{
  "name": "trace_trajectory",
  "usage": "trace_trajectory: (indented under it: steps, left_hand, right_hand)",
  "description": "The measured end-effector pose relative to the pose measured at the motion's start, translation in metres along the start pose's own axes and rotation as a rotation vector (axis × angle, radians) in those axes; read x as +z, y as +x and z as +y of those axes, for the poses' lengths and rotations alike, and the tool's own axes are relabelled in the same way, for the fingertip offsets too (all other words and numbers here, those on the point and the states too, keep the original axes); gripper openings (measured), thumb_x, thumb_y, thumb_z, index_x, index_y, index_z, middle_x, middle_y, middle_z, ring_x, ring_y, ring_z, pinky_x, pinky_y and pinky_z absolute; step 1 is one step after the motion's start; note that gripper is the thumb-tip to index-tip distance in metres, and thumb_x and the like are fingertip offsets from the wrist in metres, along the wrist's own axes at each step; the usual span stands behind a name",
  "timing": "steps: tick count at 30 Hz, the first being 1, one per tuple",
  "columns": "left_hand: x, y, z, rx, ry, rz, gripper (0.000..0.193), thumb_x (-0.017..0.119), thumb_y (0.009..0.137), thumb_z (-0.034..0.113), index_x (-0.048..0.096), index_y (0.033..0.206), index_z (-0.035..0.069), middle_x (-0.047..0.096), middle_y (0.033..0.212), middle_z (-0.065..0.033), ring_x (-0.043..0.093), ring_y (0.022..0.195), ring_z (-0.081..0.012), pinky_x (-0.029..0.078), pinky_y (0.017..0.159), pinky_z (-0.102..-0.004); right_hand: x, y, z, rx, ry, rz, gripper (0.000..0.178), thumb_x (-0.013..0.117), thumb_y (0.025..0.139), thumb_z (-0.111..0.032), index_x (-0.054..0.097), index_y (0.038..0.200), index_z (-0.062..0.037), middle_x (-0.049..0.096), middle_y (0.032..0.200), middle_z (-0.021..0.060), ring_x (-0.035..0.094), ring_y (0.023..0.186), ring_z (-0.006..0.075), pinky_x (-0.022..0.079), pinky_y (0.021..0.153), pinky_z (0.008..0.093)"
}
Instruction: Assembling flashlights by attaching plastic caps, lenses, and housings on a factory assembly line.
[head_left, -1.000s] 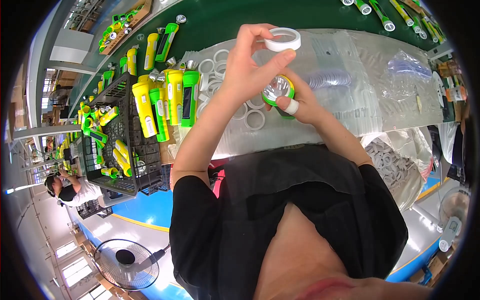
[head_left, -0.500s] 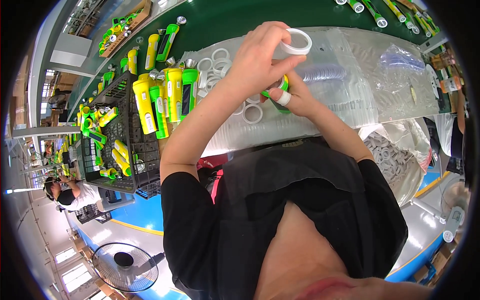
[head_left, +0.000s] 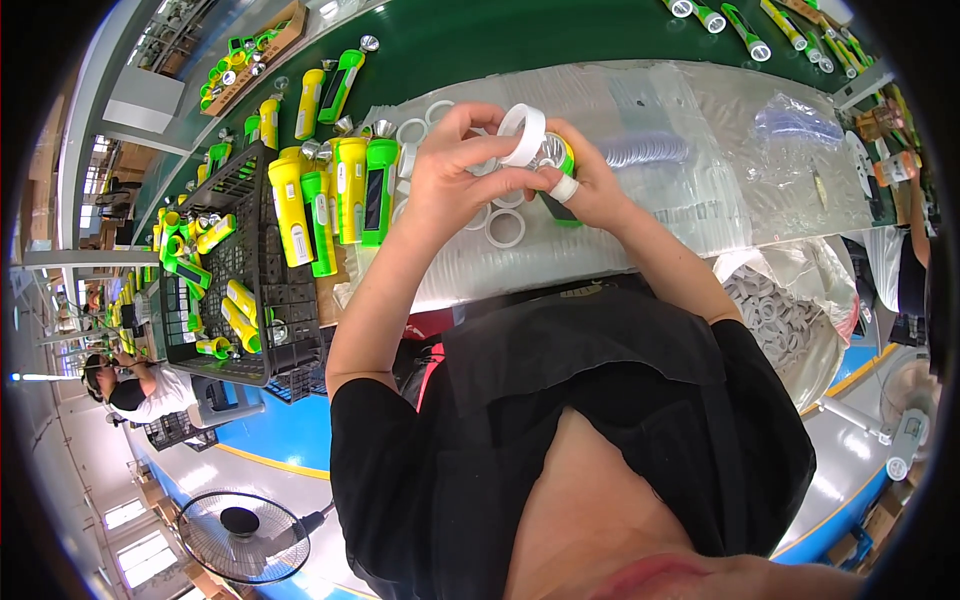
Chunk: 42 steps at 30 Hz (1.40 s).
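My left hand (head_left: 447, 172) pinches a white plastic ring (head_left: 534, 135) between fingers and thumb. Close by, my right hand (head_left: 592, 185) is closed round a green-and-yellow flashlight (head_left: 562, 212) that stands roughly upright. A shiny reflector (head_left: 550, 152) shows in the flashlight's top end. The white ring is tilted beside this end; whether they touch, I cannot tell. White tape (head_left: 565, 189) wraps my right thumb. Loose white rings (head_left: 505, 228) lie on the plastic-covered bench behind my left wrist. Several yellow and green flashlights (head_left: 350, 190) stand to the left.
A black crate (head_left: 262, 300) with flashlights is at the left. An open sack of white rings (head_left: 770, 315) sits at the right below the bench edge. Clear plastic sheeting (head_left: 690, 190) covers the bench. A fan (head_left: 240, 530) and another person (head_left: 150, 385) are farther left.
My left hand has come down and turned, bringing the white ring from above to beside the flashlight's top. The reflector now shows. My right hand stays nearly in place.
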<state>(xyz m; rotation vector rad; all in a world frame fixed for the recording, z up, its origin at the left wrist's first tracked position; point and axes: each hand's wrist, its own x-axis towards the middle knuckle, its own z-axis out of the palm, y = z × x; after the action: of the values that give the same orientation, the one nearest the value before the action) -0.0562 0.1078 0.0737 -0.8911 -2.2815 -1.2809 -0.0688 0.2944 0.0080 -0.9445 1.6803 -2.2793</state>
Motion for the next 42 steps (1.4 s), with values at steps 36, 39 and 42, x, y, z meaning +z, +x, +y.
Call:
trace_trajectory:
  steps: [36, 39, 42]
  left_hand:
    - [0.052, 0.015, 0.02, -0.03, -0.008, -0.059, 0.037, 0.086, 0.067, 0.018, 0.063, 0.094, 0.009, 0.072, 0.098, -0.0003, 0.064, 0.077, -0.0159, 0.05, 0.066, -0.0279]
    - [0.055, 0.014, 0.018, -0.051, 0.025, -0.048, 0.037, 0.085, 0.067, 0.018, 0.063, 0.096, 0.01, 0.07, 0.095, -0.0013, 0.063, 0.079, -0.0198, 0.05, 0.066, -0.0315]
    - [0.056, 0.016, 0.018, -0.079, 0.025, -0.059, 0.037, 0.085, 0.067, 0.018, 0.064, 0.097, 0.012, 0.069, 0.093, -0.0037, 0.064, 0.083, -0.0248, 0.052, 0.068, -0.0352]
  right_hand:
    - [-0.049, 0.063, -0.15, 0.111, -1.125, -0.817, 0.031, 0.072, 0.077, -0.026, 0.061, 0.088, 0.0007, 0.064, 0.079, 0.0181, 0.063, 0.068, 0.0327, 0.05, 0.061, 0.0407]
    - [-0.042, 0.049, -0.147, -0.525, -1.309, -0.733, 0.036, 0.072, 0.072, -0.032, 0.061, 0.08, 0.0016, 0.063, 0.075, 0.0205, 0.063, 0.067, 0.0348, 0.049, 0.06, 0.0424]
    - [-0.033, 0.046, -0.142, 0.255, -1.48, -0.392, 0.043, 0.072, 0.071, -0.041, 0.063, 0.076, 0.001, 0.064, 0.073, 0.0209, 0.064, 0.068, 0.036, 0.049, 0.06, 0.043]
